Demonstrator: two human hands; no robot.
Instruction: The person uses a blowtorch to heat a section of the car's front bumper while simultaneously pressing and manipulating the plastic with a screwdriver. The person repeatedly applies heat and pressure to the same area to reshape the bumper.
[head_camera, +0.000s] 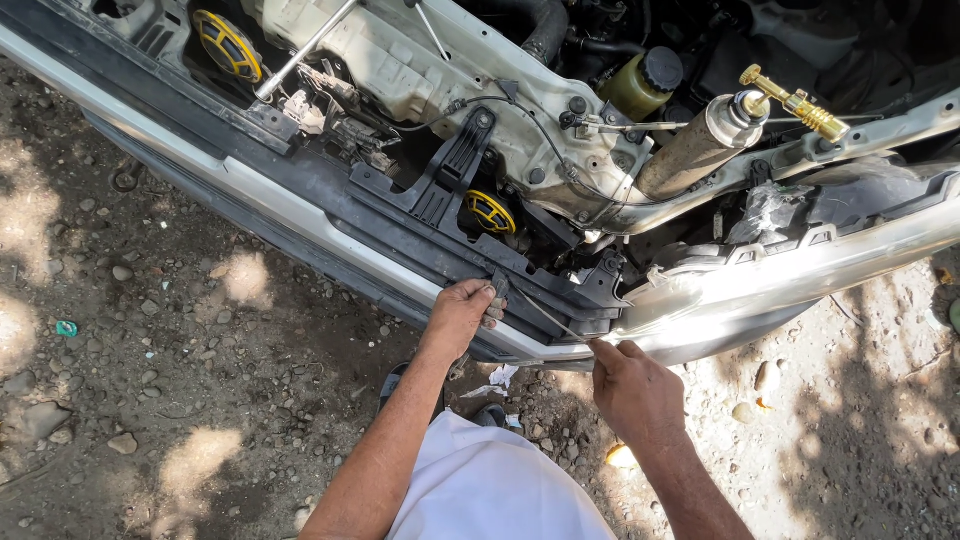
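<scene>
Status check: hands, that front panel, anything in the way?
Left hand grips black front panel edge. Right hand fingertips on silver bumper. Thin wire between hands.

Left hand (462, 312) on the front edge of the bumper (300, 215), right hand (636, 392) just to its right, a thin wire (545, 313) between them. Behind the bumper, two horns (489, 211); farther right, a gas torch (720, 135) across the frame rail, a reservoir (640, 85) behind it.
</scene>
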